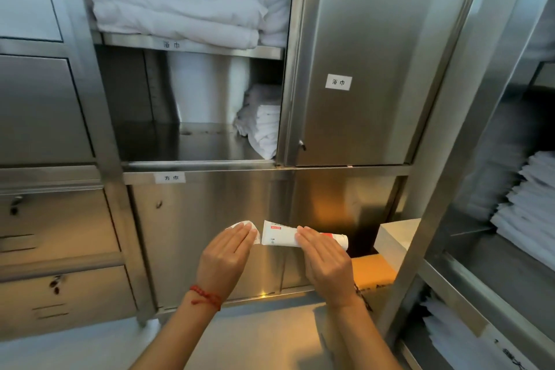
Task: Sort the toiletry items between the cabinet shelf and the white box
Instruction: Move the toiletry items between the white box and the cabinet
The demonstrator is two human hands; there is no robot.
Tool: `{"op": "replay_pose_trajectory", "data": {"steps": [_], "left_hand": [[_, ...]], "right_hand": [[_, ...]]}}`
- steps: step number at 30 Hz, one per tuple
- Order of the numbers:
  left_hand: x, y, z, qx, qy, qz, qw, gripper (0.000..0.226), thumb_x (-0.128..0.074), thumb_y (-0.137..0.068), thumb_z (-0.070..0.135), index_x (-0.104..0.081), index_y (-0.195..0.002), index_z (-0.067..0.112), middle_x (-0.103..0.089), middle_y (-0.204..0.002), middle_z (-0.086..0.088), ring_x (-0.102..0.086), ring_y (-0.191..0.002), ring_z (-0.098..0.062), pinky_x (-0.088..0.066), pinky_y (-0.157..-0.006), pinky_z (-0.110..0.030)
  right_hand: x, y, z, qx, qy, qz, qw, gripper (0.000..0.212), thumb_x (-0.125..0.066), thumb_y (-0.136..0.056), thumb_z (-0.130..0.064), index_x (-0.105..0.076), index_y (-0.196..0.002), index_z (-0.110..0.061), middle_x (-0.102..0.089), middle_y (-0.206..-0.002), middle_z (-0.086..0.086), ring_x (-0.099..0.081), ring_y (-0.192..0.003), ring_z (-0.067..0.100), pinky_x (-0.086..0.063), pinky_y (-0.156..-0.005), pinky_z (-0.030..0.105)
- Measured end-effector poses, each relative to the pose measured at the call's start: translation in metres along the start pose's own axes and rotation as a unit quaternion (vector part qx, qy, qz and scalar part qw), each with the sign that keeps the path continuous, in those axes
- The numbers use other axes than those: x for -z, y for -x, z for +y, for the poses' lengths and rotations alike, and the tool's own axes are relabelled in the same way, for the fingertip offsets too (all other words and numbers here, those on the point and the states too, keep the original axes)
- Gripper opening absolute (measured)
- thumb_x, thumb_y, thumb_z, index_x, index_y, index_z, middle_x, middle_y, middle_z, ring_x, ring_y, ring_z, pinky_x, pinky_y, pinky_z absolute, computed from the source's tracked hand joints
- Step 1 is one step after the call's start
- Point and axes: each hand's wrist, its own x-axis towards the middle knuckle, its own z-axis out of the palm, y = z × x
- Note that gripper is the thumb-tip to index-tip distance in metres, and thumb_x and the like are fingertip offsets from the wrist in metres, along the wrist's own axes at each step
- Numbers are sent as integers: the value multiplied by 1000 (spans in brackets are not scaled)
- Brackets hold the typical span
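looking at the head cam, pretty sure this is early/mid sort. right hand carries a tube w/ fingers laid flat over it, can't tell if the thumb clamps it. left hand has a small white packet, grip also unclear. both items mid-air in front of the lower cabinet door. shelf shows only towels, no toiletries yet. white box sits at right, contents hidden.

Occlusions and cut-offs

Right hand covers the tube middle; left hand hides most of a white item; white box, 3 o'clock, partly behind the frame post.
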Motion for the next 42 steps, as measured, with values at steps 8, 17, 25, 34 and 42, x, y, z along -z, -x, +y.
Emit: {"op": "replay_pose_trajectory", "data": {"steps": [8,17,25,34,42], "left_hand": [[22,12,-35,26,-13,-34,999,48,-90,-46,4,-74,-91,-4,-71,-97,-18,-71,-86,-29,-59,-69,-41],[-5,7,-75,32,-88,16,995,42,-36,-100,14,-74,-91,-3,-72,-97,-16,-70,-90,-27,-57,-78,-42],[-51,-24,-109,44,-121,0,992,15,-67,-79,1,-74,-92,-3,-72,-97,-17,-70,-89,-28,-55,-79,-43],[-110,-42,-142,66,-150,4,986,36,-41,-96,13,-74,-93,-1,-71,-100,-15,-70,-92,-27,-54,-81,-42],[-137,-45,-172,87,-159,-35,983,35,-82,-63,5,-73,-97,1,-71,-101,-16,-70,-92,-27,-51,-83,-42]], "right_hand": [[-36,-21,-29,10,-35,-20,999,44,-91,-54,-17,-76,-92,-4,-73,-98,9,-71,-90,21,-60,-71,35],[-98,-38,-8,3,-97,-43,994,50,-94,-52,-19,-75,-96,-6,-73,-101,7,-70,-93,20,-57,-77,36],[-167,-62,34,24,-129,-15,991,41,-90,-58,-17,-76,-95,-6,-73,-100,8,-70,-93,20,-59,-74,36],[-229,-79,82,58,-139,21,988,34,-87,-61,-10,-76,-93,-5,-73,-99,8,-70,-93,19,-55,-83,33],[-268,-93,100,54,-161,12,985,36,-87,-60,-14,-76,-93,-5,-73,-98,8,-71,-92,21,-58,-79,35]]}}
